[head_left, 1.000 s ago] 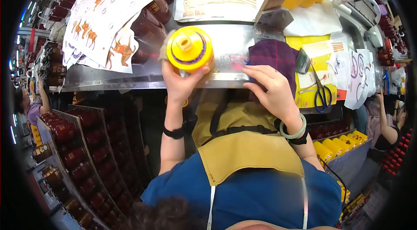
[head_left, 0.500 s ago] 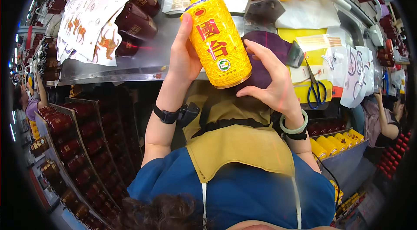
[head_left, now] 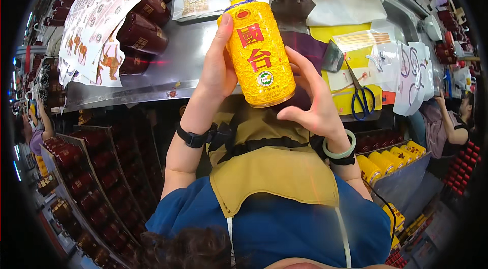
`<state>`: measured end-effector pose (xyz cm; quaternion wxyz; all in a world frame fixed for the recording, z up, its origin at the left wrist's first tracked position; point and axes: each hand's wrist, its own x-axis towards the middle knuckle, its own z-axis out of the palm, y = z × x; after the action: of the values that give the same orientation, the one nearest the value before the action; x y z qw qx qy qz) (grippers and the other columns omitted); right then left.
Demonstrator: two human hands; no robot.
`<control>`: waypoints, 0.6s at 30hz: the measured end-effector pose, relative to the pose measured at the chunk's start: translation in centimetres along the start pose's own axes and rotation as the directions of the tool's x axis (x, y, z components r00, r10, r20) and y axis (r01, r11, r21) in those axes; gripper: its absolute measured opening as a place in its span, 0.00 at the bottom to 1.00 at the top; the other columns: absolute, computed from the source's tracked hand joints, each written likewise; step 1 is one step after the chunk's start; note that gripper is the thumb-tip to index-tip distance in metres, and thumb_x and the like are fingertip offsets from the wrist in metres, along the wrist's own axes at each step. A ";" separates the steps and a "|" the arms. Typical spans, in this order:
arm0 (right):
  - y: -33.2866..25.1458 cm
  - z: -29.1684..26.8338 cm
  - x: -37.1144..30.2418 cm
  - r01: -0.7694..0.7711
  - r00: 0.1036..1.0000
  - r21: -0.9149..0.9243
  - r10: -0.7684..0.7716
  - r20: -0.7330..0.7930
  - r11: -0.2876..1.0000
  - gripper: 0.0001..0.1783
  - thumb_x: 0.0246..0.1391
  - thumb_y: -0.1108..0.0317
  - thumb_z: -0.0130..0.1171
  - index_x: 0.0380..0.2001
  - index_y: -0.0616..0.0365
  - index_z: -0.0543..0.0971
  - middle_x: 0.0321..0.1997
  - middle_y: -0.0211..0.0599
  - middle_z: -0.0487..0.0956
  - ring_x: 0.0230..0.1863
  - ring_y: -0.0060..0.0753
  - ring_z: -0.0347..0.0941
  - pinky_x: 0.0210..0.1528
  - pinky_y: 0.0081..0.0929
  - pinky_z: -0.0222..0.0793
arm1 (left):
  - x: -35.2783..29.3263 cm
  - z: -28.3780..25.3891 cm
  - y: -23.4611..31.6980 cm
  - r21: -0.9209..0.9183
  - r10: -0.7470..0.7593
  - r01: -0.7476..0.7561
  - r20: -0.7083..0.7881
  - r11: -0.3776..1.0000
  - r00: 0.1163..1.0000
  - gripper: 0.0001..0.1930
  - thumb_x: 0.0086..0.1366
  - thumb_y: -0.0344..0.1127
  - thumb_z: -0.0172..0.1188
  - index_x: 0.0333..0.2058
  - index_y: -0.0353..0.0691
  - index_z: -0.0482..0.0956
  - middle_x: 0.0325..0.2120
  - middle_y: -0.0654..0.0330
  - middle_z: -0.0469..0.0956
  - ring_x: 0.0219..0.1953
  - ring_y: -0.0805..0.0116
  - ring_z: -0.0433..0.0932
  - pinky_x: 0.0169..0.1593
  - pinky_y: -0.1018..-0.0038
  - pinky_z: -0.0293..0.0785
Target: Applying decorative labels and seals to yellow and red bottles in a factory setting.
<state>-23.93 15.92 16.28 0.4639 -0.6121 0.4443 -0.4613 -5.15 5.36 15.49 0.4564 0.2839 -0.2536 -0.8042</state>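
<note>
A yellow embossed bottle (head_left: 256, 53) with red lettering, a round green-and-white sticker and a clear-topped neck is held up over the front edge of the metal table. My left hand (head_left: 219, 63) grips it from the left, thumb along its upper side and the other fingers hidden behind it. By the bottle's lower right side is my right hand (head_left: 317, 99), thumb and fingers apart in a curve. Its fingertips reach close to the bottle's side; whether they touch it I cannot tell.
Sticker sheets (head_left: 101, 30) lie against dark red bottles (head_left: 145, 33) at the left. Blue-handled scissors (head_left: 362, 97) and a scraper-like blade (head_left: 333, 56) rest on yellow sheets at the right. Yellow bottles (head_left: 382, 162) stand on a lower shelf; dark red bottles fill racks below left.
The bottle has turned slightly more upright, its base shifting a little, still in my left hand. My right hand has come closer to its side. The table has shifted leftward in view.
</note>
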 end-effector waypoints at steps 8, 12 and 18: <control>0.1 1.1 1.2 -0.314 0.941 0.394 0.338 0.010 0.864 0.46 0.61 0.62 0.67 0.74 0.64 0.53 0.67 0.48 0.70 0.66 0.34 0.68 0.68 0.33 0.62 | -0.6 0.2 -0.5 0.167 -0.026 0.018 0.045 0.986 0.999 0.30 0.74 0.57 0.52 0.63 0.39 0.68 0.56 0.55 0.78 0.57 0.63 0.78 0.63 0.63 0.71; 0.1 1.1 1.3 -0.252 0.958 0.390 0.285 -0.028 0.886 0.45 0.60 0.63 0.68 0.72 0.68 0.56 0.67 0.44 0.70 0.66 0.30 0.68 0.68 0.31 0.63 | -0.6 1.0 -0.6 0.148 0.002 -0.003 0.008 0.989 1.000 0.29 0.74 0.56 0.54 0.59 0.35 0.72 0.49 0.55 0.81 0.51 0.68 0.82 0.54 0.68 0.79; 0.0 0.3 1.0 -0.274 0.958 0.371 0.286 0.024 0.887 0.46 0.61 0.65 0.67 0.74 0.68 0.53 0.69 0.43 0.70 0.65 0.28 0.68 0.67 0.30 0.63 | -0.5 1.2 -0.8 0.172 0.008 -0.010 0.013 0.985 1.000 0.30 0.73 0.57 0.54 0.59 0.35 0.71 0.51 0.54 0.81 0.51 0.67 0.82 0.55 0.67 0.79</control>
<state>-23.45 14.98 16.36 0.6257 -0.4355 0.4400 -0.4747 -6.30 6.33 15.93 0.4323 0.3159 -0.3261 -0.7791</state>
